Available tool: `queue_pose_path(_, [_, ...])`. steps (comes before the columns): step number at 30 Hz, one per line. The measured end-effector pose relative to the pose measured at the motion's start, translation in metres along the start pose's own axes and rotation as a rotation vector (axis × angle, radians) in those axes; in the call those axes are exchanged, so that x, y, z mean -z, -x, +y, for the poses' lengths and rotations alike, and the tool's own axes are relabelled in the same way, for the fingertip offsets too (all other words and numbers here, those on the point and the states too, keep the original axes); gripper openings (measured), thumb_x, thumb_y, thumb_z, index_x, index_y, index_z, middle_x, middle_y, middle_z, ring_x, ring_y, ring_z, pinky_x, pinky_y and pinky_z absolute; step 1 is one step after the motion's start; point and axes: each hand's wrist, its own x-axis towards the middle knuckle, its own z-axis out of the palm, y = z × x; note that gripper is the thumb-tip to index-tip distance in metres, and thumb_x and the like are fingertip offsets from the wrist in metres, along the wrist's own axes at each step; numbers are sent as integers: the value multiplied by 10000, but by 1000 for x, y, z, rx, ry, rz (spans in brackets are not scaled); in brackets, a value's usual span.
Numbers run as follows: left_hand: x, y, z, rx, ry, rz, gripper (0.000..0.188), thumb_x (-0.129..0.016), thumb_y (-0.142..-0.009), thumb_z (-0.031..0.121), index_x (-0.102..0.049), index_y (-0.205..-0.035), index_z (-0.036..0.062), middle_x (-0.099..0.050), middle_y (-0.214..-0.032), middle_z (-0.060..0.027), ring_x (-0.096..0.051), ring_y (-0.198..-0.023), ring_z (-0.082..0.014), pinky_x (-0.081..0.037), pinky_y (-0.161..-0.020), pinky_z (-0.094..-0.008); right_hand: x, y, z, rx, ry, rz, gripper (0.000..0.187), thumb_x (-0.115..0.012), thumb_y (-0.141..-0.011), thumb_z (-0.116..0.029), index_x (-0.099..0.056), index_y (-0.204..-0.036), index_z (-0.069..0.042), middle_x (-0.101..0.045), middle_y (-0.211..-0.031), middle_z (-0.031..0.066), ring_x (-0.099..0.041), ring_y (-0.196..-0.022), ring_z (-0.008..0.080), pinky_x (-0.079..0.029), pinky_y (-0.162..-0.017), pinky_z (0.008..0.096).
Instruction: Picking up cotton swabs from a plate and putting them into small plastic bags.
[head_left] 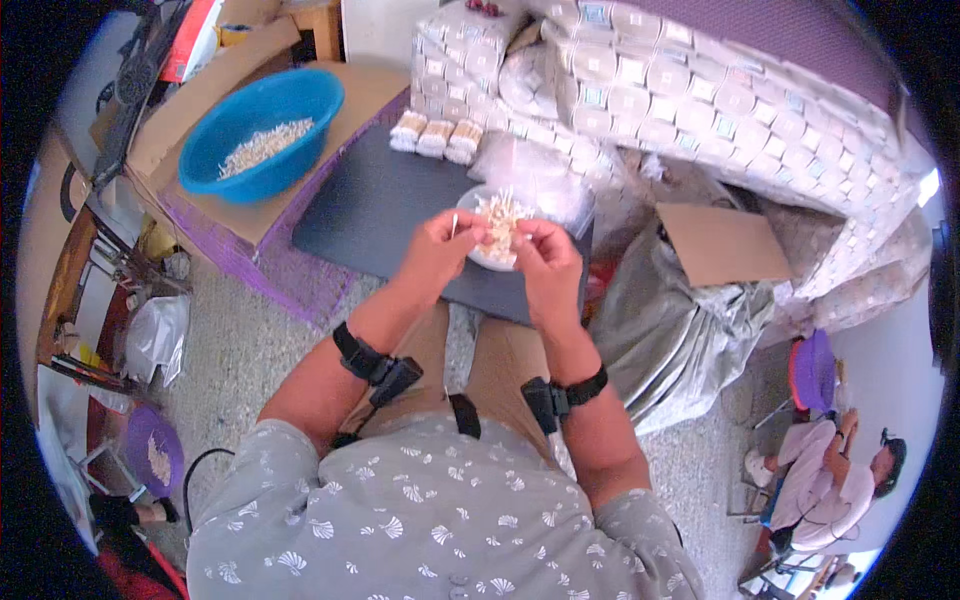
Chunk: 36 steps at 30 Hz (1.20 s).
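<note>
A white bowl (492,262) of cotton swabs (504,206) stands on a dark board in front of me. My left hand (438,252) is closed over the bowl's left side, and a cotton swab (455,224) sticks up from its fingers. On the right side, my right hand (549,262) pinches a cotton swab (528,237), of which a white tip shows. The fingers of both hands nearly meet above the heap. At the board's far edge lie several bundled packs of swabs (435,137), beside clear plastic bags (535,170).
A blue basin (262,135) with loose swabs sits on cardboard (370,85) at the left. Right of the board is a grey cloth-covered heap (680,330) with a cardboard sheet (722,243). A patterned sofa (700,110) stands behind. A person (825,480) sits at the far right.
</note>
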Motion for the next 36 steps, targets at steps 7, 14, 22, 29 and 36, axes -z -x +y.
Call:
queue_pose_path(7, [6, 5, -3, -32, 27, -43, 133, -616, -884, 148, -631, -997, 79, -653, -831, 18, -394, -544, -1, -293, -465, -168, 11, 9, 4, -48, 208, -89, 80, -641, -847, -76, -626, -904, -22, -600, -758, -19, -504, -643, 34, -422, -570, 199])
queue_pose_path(14, [3, 13, -5, -149, -49, -114, 126, -626, -874, 89, -639, -997, 64, -602, -792, 52, -451, -629, -1, -340, -529, -165, 8, 24, 6, -80, 164, -116, 76, -649, -842, -75, -607, -890, -34, -593, -748, -18, -522, -664, 49, -436, -598, 215])
queue_pose_path(22, [6, 18, -12, -187, -64, -93, 70, -615, -886, 105, -623, -932, 54, -589, -806, 41, -503, -740, -36, -412, -655, -194, 9, 29, -3, -69, 4, -83, 68, -646, -839, -44, -596, -885, -35, -573, -738, -34, -503, -648, 41, -410, -566, 196])
queue_pose_path(29, [6, 22, -23, -112, -183, -419, 168, -558, -932, 234, -602, -920, 72, -574, -773, 34, -501, -754, -33, -406, -659, -205, 5, 29, -20, 19, 28, -121, 93, -640, -848, -44, -610, -935, -28, -587, -765, -26, -533, -665, 50, -447, -594, 207])
queue_pose_path(36, [11, 25, -9, 122, -126, -516, 264, -465, -973, 323, -587, -1039, 98, -516, -667, 43, -423, -556, -27, -325, -485, -186, 9, 26, -15, 184, 262, -272, 173, -639, -827, -83, -628, -994, -41, -625, -851, 77, -606, -743, 171, -483, -675, 272])
